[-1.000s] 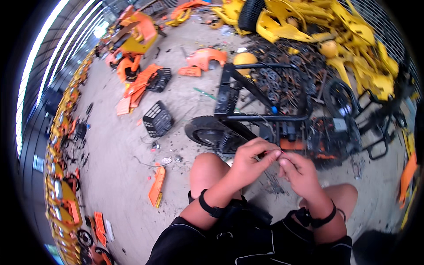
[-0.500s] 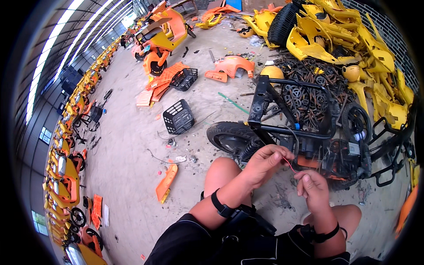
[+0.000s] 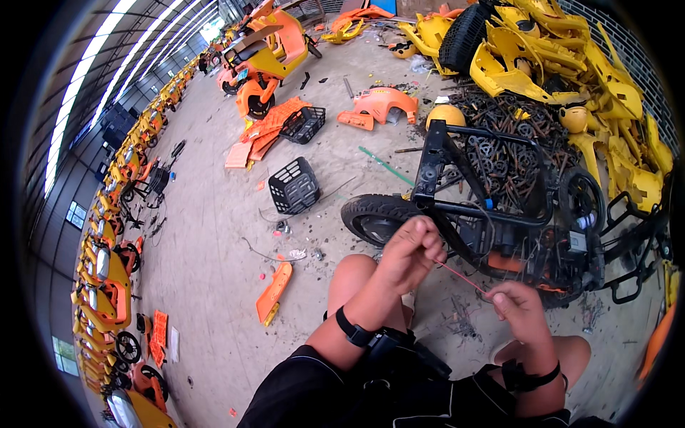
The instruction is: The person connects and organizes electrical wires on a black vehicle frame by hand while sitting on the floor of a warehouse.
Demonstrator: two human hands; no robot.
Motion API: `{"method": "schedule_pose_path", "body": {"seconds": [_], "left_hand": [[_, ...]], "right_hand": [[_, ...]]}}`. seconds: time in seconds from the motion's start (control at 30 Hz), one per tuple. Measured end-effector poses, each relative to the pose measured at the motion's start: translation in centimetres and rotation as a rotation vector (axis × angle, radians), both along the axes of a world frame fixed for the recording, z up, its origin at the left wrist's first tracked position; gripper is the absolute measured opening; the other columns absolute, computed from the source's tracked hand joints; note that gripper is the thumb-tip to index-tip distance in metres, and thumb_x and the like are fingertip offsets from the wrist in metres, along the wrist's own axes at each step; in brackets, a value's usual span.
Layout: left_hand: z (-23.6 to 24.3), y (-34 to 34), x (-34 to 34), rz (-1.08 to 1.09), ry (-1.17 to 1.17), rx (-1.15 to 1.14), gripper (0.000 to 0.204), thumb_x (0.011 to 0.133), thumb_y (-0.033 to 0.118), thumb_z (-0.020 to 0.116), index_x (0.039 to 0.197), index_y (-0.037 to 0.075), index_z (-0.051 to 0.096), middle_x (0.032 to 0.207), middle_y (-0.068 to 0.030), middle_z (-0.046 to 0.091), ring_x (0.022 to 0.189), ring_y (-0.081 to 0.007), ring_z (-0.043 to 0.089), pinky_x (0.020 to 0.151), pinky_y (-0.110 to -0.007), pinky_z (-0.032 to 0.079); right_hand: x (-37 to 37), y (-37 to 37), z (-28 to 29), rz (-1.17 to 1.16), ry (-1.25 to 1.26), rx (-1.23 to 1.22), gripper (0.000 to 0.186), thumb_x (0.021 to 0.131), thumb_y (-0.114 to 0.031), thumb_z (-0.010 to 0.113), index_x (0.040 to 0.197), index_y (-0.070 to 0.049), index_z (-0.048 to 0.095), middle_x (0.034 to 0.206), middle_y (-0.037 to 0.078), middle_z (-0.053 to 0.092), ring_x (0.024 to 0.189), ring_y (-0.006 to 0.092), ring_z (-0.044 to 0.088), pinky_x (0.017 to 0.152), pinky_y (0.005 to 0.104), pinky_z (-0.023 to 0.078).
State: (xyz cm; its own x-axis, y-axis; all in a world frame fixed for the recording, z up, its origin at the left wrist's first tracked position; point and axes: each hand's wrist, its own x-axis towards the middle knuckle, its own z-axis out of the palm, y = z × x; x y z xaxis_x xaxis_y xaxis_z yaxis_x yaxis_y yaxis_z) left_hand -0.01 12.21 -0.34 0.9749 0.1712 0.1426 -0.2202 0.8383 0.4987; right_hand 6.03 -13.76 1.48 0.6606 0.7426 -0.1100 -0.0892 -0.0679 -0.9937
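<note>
A thin red wire [image 3: 462,276] runs taut between my two hands. My left hand [image 3: 412,255] is closed on its upper left end, fingers curled, in front of the scooter's wheel. At the lower right end my right hand [image 3: 515,305] pinches the wire between thumb and fingers. Just beyond both hands lies a stripped black scooter frame [image 3: 428,167] on its side, with a black-tyred wheel [image 3: 371,220] at its left. Loose cables and an orange part [image 3: 505,263] show among its exposed innards, partly behind my hands.
Behind the frame are a heap of rusty metal parts [image 3: 499,160] and a pile of yellow body panels [image 3: 614,93]. Black baskets [image 3: 294,187], an orange panel [image 3: 274,291] and scraps litter the concrete floor. Scooters [image 3: 107,278] line the left side; an orange-yellow scooter [image 3: 275,57] stands farther back.
My hands have moved apart, the left one going left and the right one slightly right and down. More of the red wire now stretches straight between them.
</note>
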Motion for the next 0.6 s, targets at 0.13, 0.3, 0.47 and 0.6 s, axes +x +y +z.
{"method": "schedule_pose_path", "body": {"seconds": [0.13,0.3,0.47,0.6], "left_hand": [[-0.6,3.8,-0.8,0.202,0.052,-0.007,0.019,0.102,0.028,0.053,0.103,0.010,0.058,0.082,0.0014,0.047,0.066,-0.0093,0.040,0.064,-0.026,0.040],[-1.5,8.9,-2.4,0.479,0.014,-0.121,0.018,0.101,0.025,0.054,0.103,0.007,0.057,0.079,0.0009,0.049,0.062,-0.0084,0.041,0.058,-0.024,0.036],[-1.4,10.0,-2.6,0.695,0.111,-0.020,0.017,0.101,0.023,0.054,0.103,0.007,0.056,0.076,0.0008,0.050,0.061,-0.0083,0.040,0.055,-0.024,0.035],[-2.0,6.5,-1.7,0.533,0.342,0.546,0.011,0.098,0.020,0.060,0.098,0.009,0.062,0.079,0.0004,0.056,0.063,-0.0068,0.046,0.055,-0.021,0.038]], "right_hand": [[1.4,-1.7,1.1,-0.007,-0.283,-0.242,0.010,0.092,-0.008,0.064,0.096,0.001,0.068,0.073,0.002,0.062,0.066,0.0091,0.053,0.062,0.0260,0.044],[4.1,-5.2,1.7,-0.113,-0.372,-0.432,0.007,0.088,-0.004,0.065,0.089,0.002,0.065,0.071,0.007,0.060,0.066,0.0117,0.053,0.062,0.0278,0.045],[5.5,-8.6,1.6,-0.339,-0.625,-0.750,0.011,0.087,-0.009,0.064,0.088,0.002,0.064,0.070,0.016,0.061,0.065,0.0284,0.059,0.062,0.0378,0.046],[3.7,-5.9,2.0,-0.320,-0.760,-0.932,0.014,0.085,-0.014,0.065,0.087,0.000,0.064,0.079,0.023,0.062,0.077,0.0430,0.061,0.067,0.0467,0.048]]}}
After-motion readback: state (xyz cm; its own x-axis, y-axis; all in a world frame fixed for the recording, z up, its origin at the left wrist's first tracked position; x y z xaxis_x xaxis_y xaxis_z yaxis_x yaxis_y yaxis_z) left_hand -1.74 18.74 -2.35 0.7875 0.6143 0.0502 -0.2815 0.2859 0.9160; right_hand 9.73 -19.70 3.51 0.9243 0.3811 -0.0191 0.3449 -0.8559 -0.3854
